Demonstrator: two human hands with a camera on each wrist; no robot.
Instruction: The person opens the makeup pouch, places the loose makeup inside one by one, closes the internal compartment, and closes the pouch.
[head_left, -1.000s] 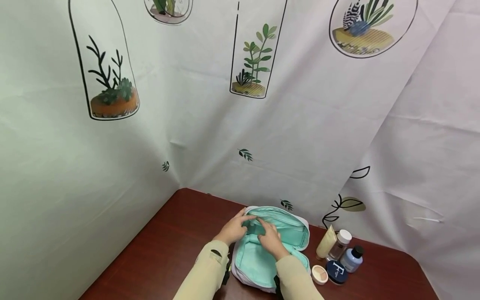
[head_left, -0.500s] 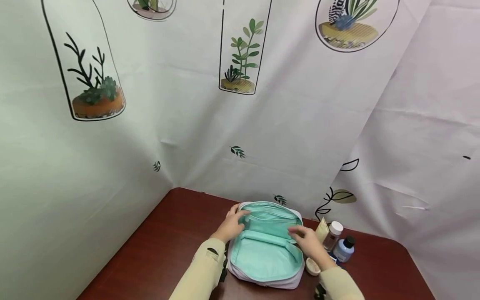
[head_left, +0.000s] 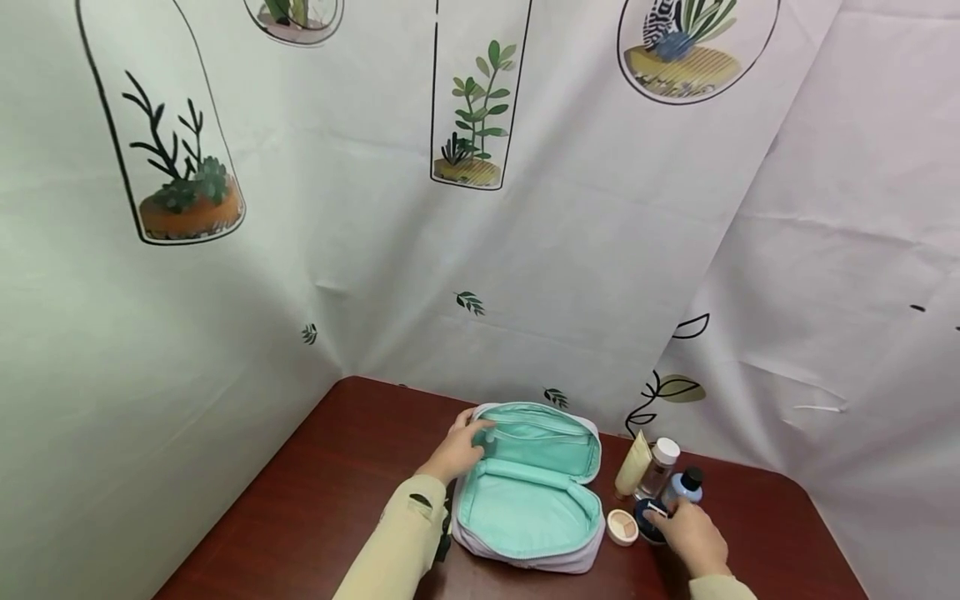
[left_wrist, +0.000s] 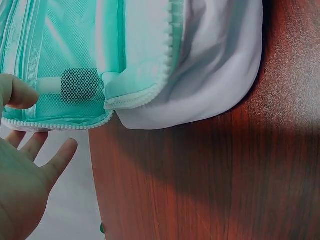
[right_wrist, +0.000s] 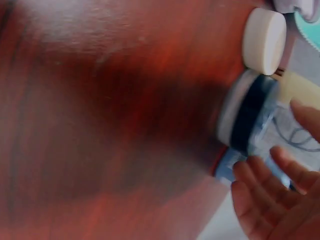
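An open cosmetic bag (head_left: 528, 521), pale lilac outside and mint green inside, lies on the table with its lid raised at the back. My left hand (head_left: 454, 455) holds the lid's left edge, thumb inside and fingers behind the zipper rim. Behind the lid's mesh pocket, in the left wrist view, shows a pale item with a dark end (left_wrist: 80, 85). My right hand (head_left: 696, 540) is over a round jar with a navy lid (right_wrist: 254, 112), its fingers spread and partly hiding it. A blue bottle with a black cap (head_left: 692, 480) stands just behind that hand.
Left of the jar sits a round compact (head_left: 622, 527) with a pale rim. A cream tube (head_left: 634, 467) and a clear bottle with a white cap (head_left: 658, 468) stand behind it. A patterned white cloth (head_left: 390, 250) hangs behind the brown table (head_left: 360, 467).
My right hand has left the inside of the bag and moved right to the navy-lidded jar. My left hand stays at the lid's left edge. The head view has shifted slightly.
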